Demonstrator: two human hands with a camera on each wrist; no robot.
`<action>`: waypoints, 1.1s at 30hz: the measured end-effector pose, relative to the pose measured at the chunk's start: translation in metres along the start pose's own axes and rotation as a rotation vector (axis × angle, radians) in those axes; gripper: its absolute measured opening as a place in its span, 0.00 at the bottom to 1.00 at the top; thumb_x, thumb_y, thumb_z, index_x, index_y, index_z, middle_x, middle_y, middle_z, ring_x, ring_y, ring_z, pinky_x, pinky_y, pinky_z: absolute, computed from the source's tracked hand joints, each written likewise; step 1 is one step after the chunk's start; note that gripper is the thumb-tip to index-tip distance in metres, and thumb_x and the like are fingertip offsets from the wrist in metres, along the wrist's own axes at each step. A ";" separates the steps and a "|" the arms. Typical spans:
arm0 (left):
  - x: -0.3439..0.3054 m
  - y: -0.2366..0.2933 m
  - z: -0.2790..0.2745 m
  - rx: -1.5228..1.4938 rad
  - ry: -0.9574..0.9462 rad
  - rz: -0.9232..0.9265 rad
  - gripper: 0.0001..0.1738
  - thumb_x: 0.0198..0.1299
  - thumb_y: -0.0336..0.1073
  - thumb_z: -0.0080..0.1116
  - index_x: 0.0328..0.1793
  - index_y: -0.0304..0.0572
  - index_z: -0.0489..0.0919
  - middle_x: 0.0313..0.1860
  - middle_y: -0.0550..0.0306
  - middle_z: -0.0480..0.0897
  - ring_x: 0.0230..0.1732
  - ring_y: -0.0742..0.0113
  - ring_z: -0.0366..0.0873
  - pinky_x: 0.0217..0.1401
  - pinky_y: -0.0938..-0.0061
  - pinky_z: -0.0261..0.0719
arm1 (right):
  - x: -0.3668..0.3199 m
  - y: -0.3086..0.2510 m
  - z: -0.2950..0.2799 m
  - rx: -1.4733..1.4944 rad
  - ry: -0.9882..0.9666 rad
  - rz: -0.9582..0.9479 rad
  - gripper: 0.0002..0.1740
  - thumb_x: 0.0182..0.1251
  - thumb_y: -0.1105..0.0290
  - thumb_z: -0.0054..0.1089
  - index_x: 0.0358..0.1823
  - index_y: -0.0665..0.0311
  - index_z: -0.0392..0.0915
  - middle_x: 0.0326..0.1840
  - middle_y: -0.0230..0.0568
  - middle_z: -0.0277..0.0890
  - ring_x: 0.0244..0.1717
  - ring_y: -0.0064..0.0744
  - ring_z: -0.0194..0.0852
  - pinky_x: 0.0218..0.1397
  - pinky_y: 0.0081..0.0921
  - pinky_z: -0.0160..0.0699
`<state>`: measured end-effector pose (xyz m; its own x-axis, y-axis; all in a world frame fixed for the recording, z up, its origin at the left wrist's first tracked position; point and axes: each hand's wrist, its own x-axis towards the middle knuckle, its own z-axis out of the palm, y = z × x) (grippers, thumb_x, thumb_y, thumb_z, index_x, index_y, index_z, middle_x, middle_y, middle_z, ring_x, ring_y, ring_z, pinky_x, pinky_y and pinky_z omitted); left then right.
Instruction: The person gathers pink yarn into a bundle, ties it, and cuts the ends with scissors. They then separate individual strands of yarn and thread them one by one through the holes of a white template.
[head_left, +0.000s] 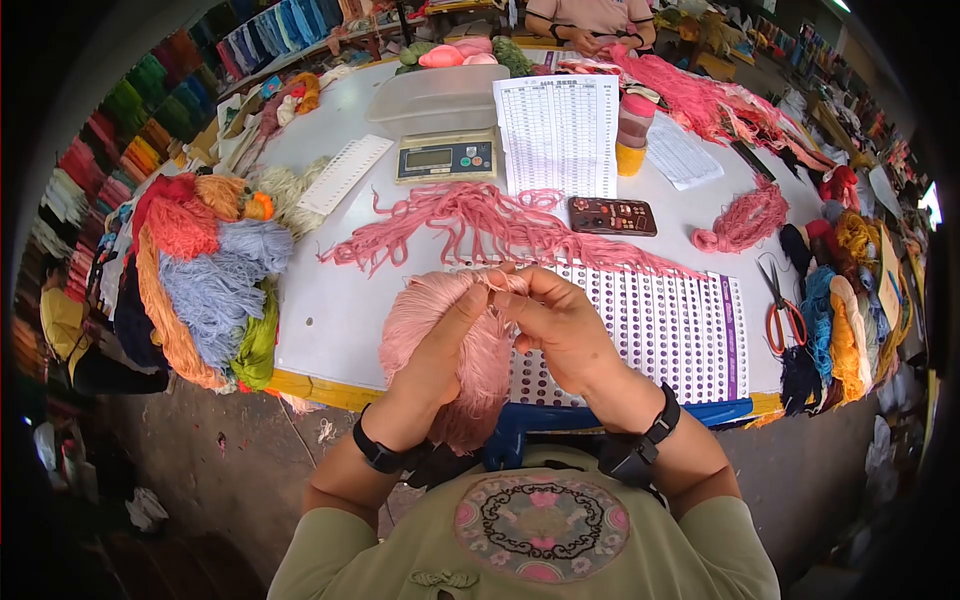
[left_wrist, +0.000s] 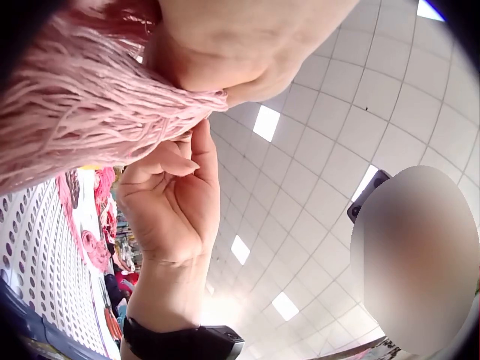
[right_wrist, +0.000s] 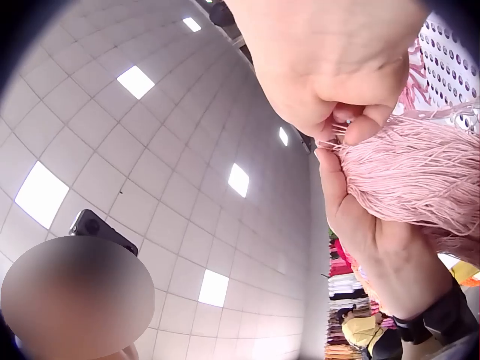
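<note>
A thick pale pink skein of yarn [head_left: 405, 325], darker at its lower end, hangs over the table's front edge. My left hand [head_left: 440, 360] grips it near the top, the thumb lying across the strands. At the gathered top, my right hand [head_left: 568, 325] pinches a few thin strands between thumb and fingers, as the right wrist view also shows of the yarn [right_wrist: 420, 169]. Both hands' fingertips meet there, partly hiding one another. Loose darker pink yarn [head_left: 450, 215] lies spread just beyond the hands.
A punched color card [head_left: 650, 330] lies under the right forearm. Farther back are a scale [head_left: 446, 157], a printed sheet [head_left: 557, 135] and a phone [head_left: 612, 216]. Scissors [head_left: 785, 310] lie at right. Yarn heaps [head_left: 215, 290] flank the table; another person [head_left: 590, 20] sits opposite.
</note>
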<state>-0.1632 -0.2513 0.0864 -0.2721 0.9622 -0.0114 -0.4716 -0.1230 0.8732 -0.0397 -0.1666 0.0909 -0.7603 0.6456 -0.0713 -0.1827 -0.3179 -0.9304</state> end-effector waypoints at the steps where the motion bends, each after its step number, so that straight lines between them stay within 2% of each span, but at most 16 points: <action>1: 0.001 -0.001 -0.005 -0.013 -0.022 0.013 0.22 0.70 0.47 0.49 0.60 0.38 0.73 0.53 0.56 0.77 0.54 0.68 0.74 0.59 0.72 0.71 | 0.000 0.000 -0.001 0.073 -0.018 -0.002 0.08 0.68 0.66 0.59 0.46 0.56 0.78 0.37 0.21 0.76 0.33 0.08 0.68 0.27 0.09 0.66; 6: -0.001 0.004 -0.006 -0.005 -0.078 -0.043 0.18 0.70 0.45 0.50 0.54 0.40 0.76 0.48 0.58 0.79 0.51 0.69 0.74 0.55 0.72 0.72 | -0.001 0.002 -0.003 0.176 -0.069 0.000 0.07 0.69 0.65 0.58 0.45 0.56 0.78 0.33 0.22 0.74 0.29 0.09 0.65 0.27 0.10 0.66; 9: 0.001 0.006 -0.005 -0.013 -0.085 -0.026 0.16 0.69 0.44 0.50 0.51 0.40 0.77 0.47 0.58 0.78 0.50 0.69 0.74 0.54 0.72 0.72 | -0.003 -0.005 0.001 0.032 -0.050 0.007 0.06 0.71 0.66 0.56 0.44 0.57 0.77 0.31 0.23 0.71 0.26 0.10 0.63 0.26 0.10 0.66; 11: 0.001 0.010 -0.007 0.097 0.060 0.060 0.12 0.69 0.41 0.50 0.46 0.40 0.77 0.39 0.60 0.77 0.41 0.71 0.74 0.45 0.73 0.75 | -0.005 -0.006 -0.001 -0.296 -0.073 -0.002 0.07 0.72 0.67 0.54 0.44 0.60 0.77 0.31 0.24 0.71 0.27 0.11 0.63 0.29 0.10 0.66; 12: -0.004 0.016 -0.019 0.094 0.063 0.059 0.12 0.69 0.41 0.50 0.46 0.40 0.77 0.39 0.60 0.77 0.41 0.71 0.74 0.45 0.73 0.75 | -0.006 -0.007 -0.004 -0.297 -0.074 0.002 0.07 0.72 0.67 0.54 0.44 0.60 0.77 0.31 0.24 0.71 0.27 0.11 0.63 0.29 0.10 0.66; 14: -0.017 0.035 -0.057 -0.427 -0.254 -0.089 0.13 0.68 0.41 0.50 0.51 0.41 0.76 0.33 0.63 0.74 0.33 0.72 0.72 0.35 0.76 0.74 | -0.005 -0.012 -0.014 -0.217 0.131 -0.390 0.08 0.73 0.66 0.53 0.44 0.61 0.76 0.32 0.26 0.70 0.29 0.13 0.65 0.34 0.15 0.72; 16: -0.035 0.056 -0.057 -0.681 -0.314 0.017 0.09 0.67 0.38 0.50 0.46 0.41 0.76 0.28 0.65 0.71 0.27 0.74 0.68 0.27 0.78 0.71 | 0.001 -0.025 -0.022 -0.184 0.266 -0.671 0.07 0.74 0.66 0.51 0.44 0.61 0.73 0.32 0.27 0.71 0.30 0.16 0.67 0.39 0.21 0.75; 17: -0.044 0.070 -0.057 -0.715 -0.274 0.071 0.09 0.67 0.36 0.49 0.47 0.40 0.75 0.26 0.65 0.70 0.25 0.74 0.67 0.27 0.79 0.70 | -0.007 -0.030 -0.021 -0.188 0.265 -0.659 0.07 0.74 0.66 0.51 0.44 0.61 0.73 0.32 0.27 0.71 0.30 0.16 0.67 0.39 0.21 0.75; 19: -0.058 0.098 -0.069 -0.793 -0.182 0.122 0.08 0.67 0.32 0.47 0.47 0.38 0.74 0.25 0.65 0.68 0.24 0.75 0.65 0.27 0.81 0.69 | -0.025 -0.042 -0.017 0.585 0.184 -0.328 0.04 0.73 0.69 0.50 0.43 0.60 0.69 0.28 0.26 0.67 0.27 0.18 0.64 0.41 0.24 0.76; 22: -0.080 0.133 -0.117 -0.729 0.017 0.144 0.08 0.67 0.27 0.43 0.45 0.34 0.73 0.25 0.64 0.69 0.23 0.76 0.64 0.26 0.80 0.67 | -0.065 -0.051 -0.051 0.618 0.069 -0.356 0.04 0.70 0.72 0.52 0.42 0.59 0.66 0.24 0.24 0.60 0.23 0.18 0.60 0.40 0.23 0.75; 26: -0.105 0.163 -0.194 -0.574 0.126 0.199 0.07 0.66 0.26 0.42 0.43 0.34 0.72 0.25 0.64 0.70 0.22 0.76 0.63 0.26 0.80 0.66 | -0.119 -0.074 -0.101 0.423 0.281 -0.349 0.03 0.71 0.70 0.50 0.40 0.58 0.67 0.22 0.23 0.56 0.21 0.14 0.53 0.28 0.16 0.66; 28: -0.113 0.184 -0.244 -0.490 0.275 0.223 0.06 0.67 0.27 0.43 0.39 0.35 0.71 0.22 0.65 0.67 0.20 0.76 0.62 0.26 0.80 0.65 | -0.140 -0.087 -0.149 0.247 0.492 -0.359 0.03 0.72 0.68 0.49 0.39 0.57 0.68 0.21 0.23 0.56 0.18 0.13 0.50 0.20 0.13 0.55; 30: -0.125 0.213 -0.337 -0.404 0.374 0.282 0.09 0.69 0.30 0.44 0.34 0.37 0.70 0.19 0.67 0.63 0.20 0.76 0.60 0.26 0.80 0.64 | -0.168 -0.110 -0.249 0.016 0.447 -0.460 0.05 0.73 0.65 0.48 0.39 0.57 0.70 0.21 0.23 0.56 0.16 0.13 0.48 0.16 0.14 0.48; 31: -0.126 0.220 -0.344 -0.408 0.376 0.283 0.09 0.69 0.30 0.44 0.34 0.37 0.70 0.19 0.67 0.63 0.20 0.76 0.60 0.26 0.80 0.64 | -0.186 -0.138 -0.313 -0.120 0.633 -0.548 0.07 0.74 0.64 0.47 0.38 0.58 0.70 0.19 0.24 0.56 0.17 0.14 0.49 0.19 0.14 0.49; 32: -0.127 0.231 -0.346 -0.340 0.373 0.419 0.10 0.69 0.32 0.45 0.33 0.39 0.69 0.18 0.68 0.61 0.20 0.76 0.59 0.27 0.80 0.63 | -0.203 -0.170 -0.379 -0.257 0.818 -0.635 0.09 0.74 0.64 0.45 0.38 0.59 0.71 0.18 0.25 0.55 0.18 0.15 0.49 0.21 0.15 0.51; 33: -0.127 0.242 -0.345 -0.269 0.366 0.554 0.11 0.69 0.33 0.46 0.31 0.40 0.68 0.18 0.68 0.59 0.20 0.76 0.59 0.27 0.80 0.63 | -0.219 -0.218 -0.428 -0.287 0.745 -0.679 0.09 0.73 0.64 0.47 0.39 0.59 0.73 0.20 0.25 0.59 0.18 0.15 0.52 0.21 0.14 0.53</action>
<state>-0.5320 -0.4868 0.1311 -0.7729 0.6039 0.1946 -0.3609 -0.6707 0.6479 0.4333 0.0590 0.1553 0.0406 0.9218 0.3855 -0.1986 0.3855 -0.9011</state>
